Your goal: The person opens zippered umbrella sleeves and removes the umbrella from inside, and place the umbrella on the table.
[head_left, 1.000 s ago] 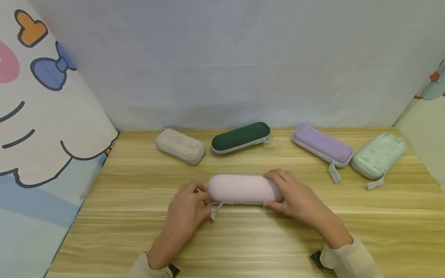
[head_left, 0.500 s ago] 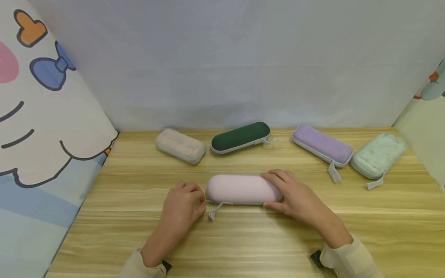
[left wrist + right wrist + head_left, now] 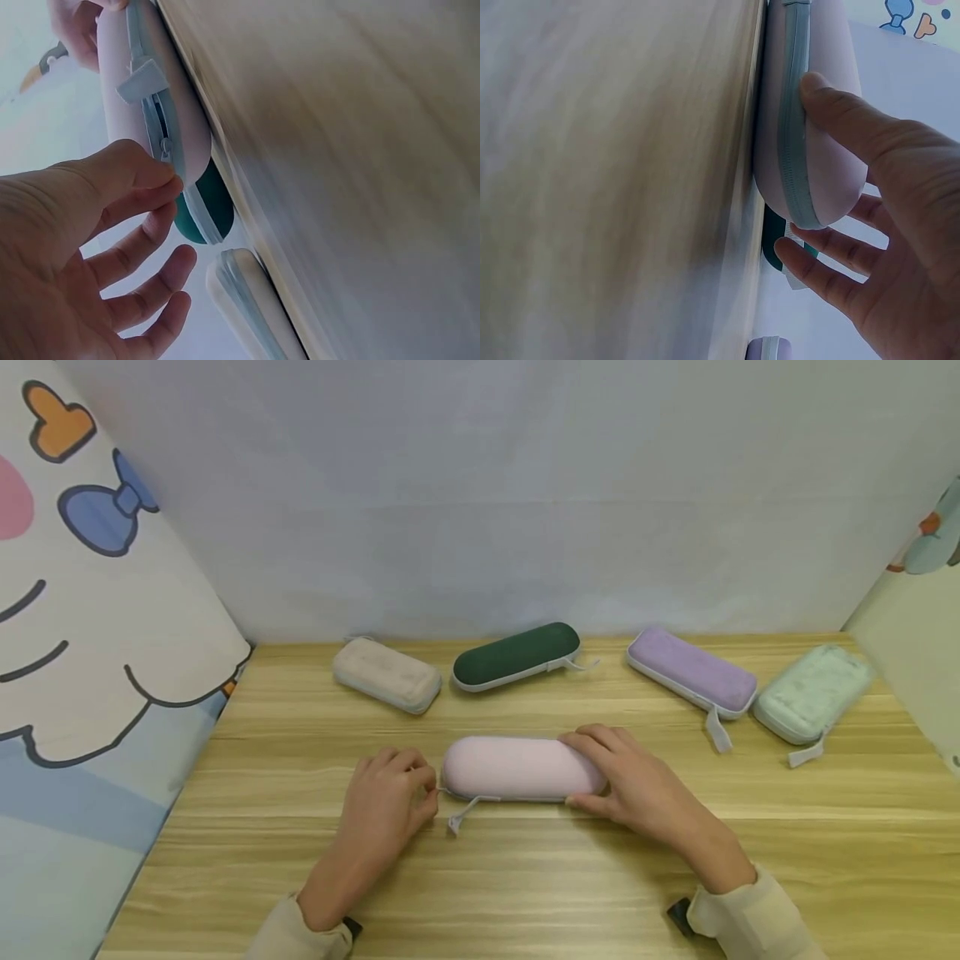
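A pale pink zip case lies lengthwise on the table, with a grey fabric loop hanging from its front left. My right hand grips the right end, thumb on the front side along the zip band and fingers over the far side. At the left end, my left hand pinches the zipper pull between thumb and index finger. In the left wrist view the zipper slider sits just past those fingertips, and a short dark gap in the zip shows between it and the loop. The other left fingers are loosely bent.
Along the back of the wooden table lie a beige case, a dark green case, a purple case and a mint case. A pale cloth wall stands behind them.
My left hand has moved a little left around the pink case's left end, pulling the zipper pull with it. The right hand and the case have stayed nearly still.
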### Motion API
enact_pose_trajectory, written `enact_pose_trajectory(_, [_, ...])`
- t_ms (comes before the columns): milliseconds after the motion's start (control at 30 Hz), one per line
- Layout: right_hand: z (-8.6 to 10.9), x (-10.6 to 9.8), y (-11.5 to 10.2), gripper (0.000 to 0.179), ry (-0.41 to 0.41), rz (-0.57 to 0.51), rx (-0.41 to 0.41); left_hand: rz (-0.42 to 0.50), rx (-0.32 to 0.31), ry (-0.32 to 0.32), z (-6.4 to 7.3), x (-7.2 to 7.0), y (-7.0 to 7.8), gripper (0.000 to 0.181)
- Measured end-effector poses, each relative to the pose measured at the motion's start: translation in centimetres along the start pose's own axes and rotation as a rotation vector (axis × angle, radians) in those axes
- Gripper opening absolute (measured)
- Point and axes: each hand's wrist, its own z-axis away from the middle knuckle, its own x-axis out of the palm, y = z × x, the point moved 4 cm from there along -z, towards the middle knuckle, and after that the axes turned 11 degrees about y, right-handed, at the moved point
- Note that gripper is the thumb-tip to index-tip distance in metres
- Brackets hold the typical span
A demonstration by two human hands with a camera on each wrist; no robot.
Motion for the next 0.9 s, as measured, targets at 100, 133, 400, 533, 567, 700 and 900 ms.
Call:
enact_pose_trajectory(100, [0.0, 0.0, 0.0, 0.075, 0.001, -0.001, -0.001, -0.001, 0.001, -0.005, -0.1, 0.0, -0.1, 0.019])
enact_pose_trajectory(133, [0.0, 0.0, 0.0, 0.075, 0.001, 0.0, -0.002, 0.002, 0.001, -0.006, -0.1, 0.0, -0.1, 0.019])
enact_pose_trajectory(400, [-0.1, 0.0, 0.0, 0.074, 0.011, -0.004, -0.009, 0.012, 0.022, 0.013, -0.5, 0.2, -0.5, 0.021])
enact_pose_trajectory(533, [-0.1, 0.0, 0.0, 0.074, 0.015, 0.0, -0.014, 0.006, 0.026, 0.013, -0.6, 0.3, -0.8, 0.022])
enact_pose_trajectory(567, [-0.1, 0.0, 0.0, 0.075, 0.015, 0.002, -0.015, 0.007, 0.025, 0.011, -0.7, 0.3, -0.9, 0.022])
enact_pose_trajectory(700, [-0.1, 0.0, 0.0, 0.074, 0.019, 0.01, -0.021, 0.015, 0.024, -0.003, -0.9, 0.2, -1.1, 0.023])
enact_pose_trajectory(900, [0.0, -0.1, 0.0, 0.072, 0.029, 0.004, -0.046, 0.011, 0.052, 0.004, -1.2, 0.2, -1.4, 0.02])
